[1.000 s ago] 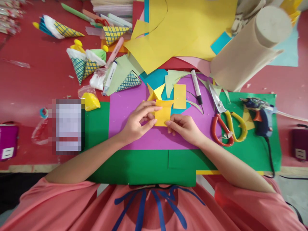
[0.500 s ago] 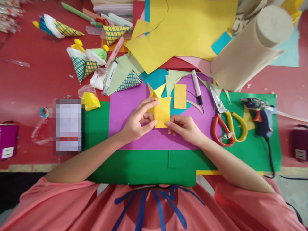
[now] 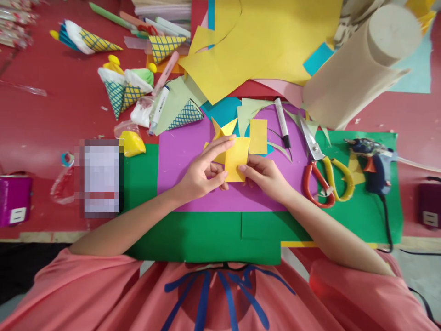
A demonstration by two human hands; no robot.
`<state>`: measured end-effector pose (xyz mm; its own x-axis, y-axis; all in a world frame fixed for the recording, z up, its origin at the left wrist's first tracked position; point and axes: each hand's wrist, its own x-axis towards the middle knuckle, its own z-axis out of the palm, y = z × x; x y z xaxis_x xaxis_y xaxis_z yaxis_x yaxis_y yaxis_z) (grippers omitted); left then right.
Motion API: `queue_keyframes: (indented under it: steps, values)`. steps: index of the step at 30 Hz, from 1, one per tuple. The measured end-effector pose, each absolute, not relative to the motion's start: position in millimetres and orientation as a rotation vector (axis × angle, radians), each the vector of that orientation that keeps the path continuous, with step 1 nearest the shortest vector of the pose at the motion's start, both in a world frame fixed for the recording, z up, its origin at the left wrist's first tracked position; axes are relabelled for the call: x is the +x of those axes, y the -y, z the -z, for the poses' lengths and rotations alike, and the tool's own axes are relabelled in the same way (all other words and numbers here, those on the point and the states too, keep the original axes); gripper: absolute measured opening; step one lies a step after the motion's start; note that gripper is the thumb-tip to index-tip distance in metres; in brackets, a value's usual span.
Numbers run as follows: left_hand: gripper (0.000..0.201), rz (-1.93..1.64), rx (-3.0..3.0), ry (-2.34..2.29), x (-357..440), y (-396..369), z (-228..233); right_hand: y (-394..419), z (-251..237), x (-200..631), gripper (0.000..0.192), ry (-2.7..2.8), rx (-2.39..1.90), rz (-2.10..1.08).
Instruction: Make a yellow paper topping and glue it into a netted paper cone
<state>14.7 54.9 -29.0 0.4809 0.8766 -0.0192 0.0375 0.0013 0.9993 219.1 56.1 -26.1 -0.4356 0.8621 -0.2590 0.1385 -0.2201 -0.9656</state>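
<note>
Both hands hold a small yellow-orange paper piece [image 3: 236, 158] over a purple sheet [image 3: 186, 156]. My left hand [image 3: 201, 172] pinches its left edge, index finger stretched along the top. My right hand [image 3: 267, 178] grips its lower right corner. A second yellow rectangle [image 3: 258, 136] lies just beyond on the purple sheet, and a yellow star-like scrap [image 3: 223, 128] lies behind the held piece.
Red-and-yellow scissors [image 3: 322, 170], a black marker [image 3: 281, 122] and a glue gun [image 3: 372, 163] lie to the right on green paper [image 3: 361, 216]. Large yellow sheets [image 3: 262, 41], a beige roll [image 3: 358, 69], paper cones [image 3: 124, 89] and a yellow lump [image 3: 132, 143] lie farther off.
The yellow piece has been turned more upright and narrower between the fingers. My left index finger has stretched out along its top edge. Both hands shifted slightly up.
</note>
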Motion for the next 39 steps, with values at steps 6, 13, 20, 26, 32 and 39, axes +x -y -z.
queue_keyframes:
  steps: [6, 13, 20, 26, 32, 39]
  values:
    - [0.049, -0.846, 1.517, -0.915, 14, -70, 39, -64, 36, 219, 0.019, 1.304, -1.182, -1.581]
    - [0.038, -0.906, 1.609, -1.001, 13, -71, 43, -66, 35, 218, 0.020, 1.374, -1.231, -1.486]
    - [0.043, -0.925, 1.762, -1.001, 15, -61, 51, -55, 34, 214, 0.031, 1.832, -1.293, -1.284]
    - [0.041, -0.991, 1.715, -0.954, 14, -63, 53, -58, 36, 218, 0.036, 1.760, -1.137, -1.326]
    - [0.038, -1.034, 1.672, -0.964, 13, -65, 54, -54, 37, 218, 0.024, 1.764, -1.148, -1.320]
    - [0.038, -1.034, 1.629, -0.954, 13, -64, 54, -55, 37, 220, 0.021, 1.745, -1.137, -1.345]
